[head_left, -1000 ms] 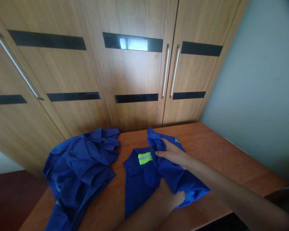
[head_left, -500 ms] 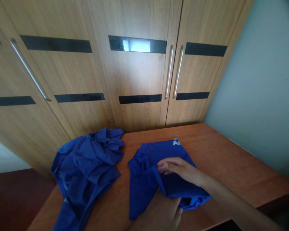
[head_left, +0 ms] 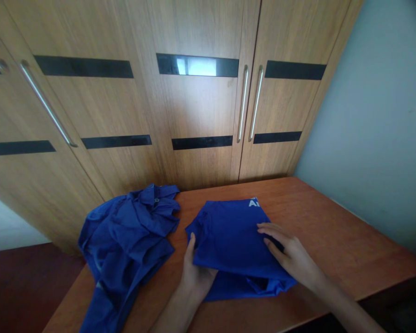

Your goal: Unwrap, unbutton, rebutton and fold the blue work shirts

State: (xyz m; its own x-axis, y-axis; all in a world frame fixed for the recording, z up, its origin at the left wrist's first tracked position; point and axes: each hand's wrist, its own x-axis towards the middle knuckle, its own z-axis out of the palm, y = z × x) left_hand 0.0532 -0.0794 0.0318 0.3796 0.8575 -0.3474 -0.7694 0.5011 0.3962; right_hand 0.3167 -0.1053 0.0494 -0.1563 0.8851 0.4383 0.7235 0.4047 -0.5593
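Observation:
A partly folded blue shirt (head_left: 234, 236), with white lettering at its far right corner, lies on the wooden tabletop. At its near left edge my left hand (head_left: 197, 275) grips a fold, thumb on top and the other fingers hidden beneath the cloth. My right hand (head_left: 289, 256) rests on the shirt's right side with fingers stretched out and slightly bent. Below the upper layer, the near edge hangs loose and shows an opening between the layers. Left of it lies a second blue garment (head_left: 131, 236), crumpled, its lower end running toward the table's near left edge.
Behind the tabletop (head_left: 326, 226) stands a wooden wardrobe (head_left: 201, 106) with dark strips and metal handles. A pale wall (head_left: 374, 152) bounds the right side. Dark reddish floor (head_left: 27, 286) shows at lower left.
My left hand has come out from over the near part of the shirt to its left edge. The upper layer now lies flatter, and my right hand has let go and shifted right.

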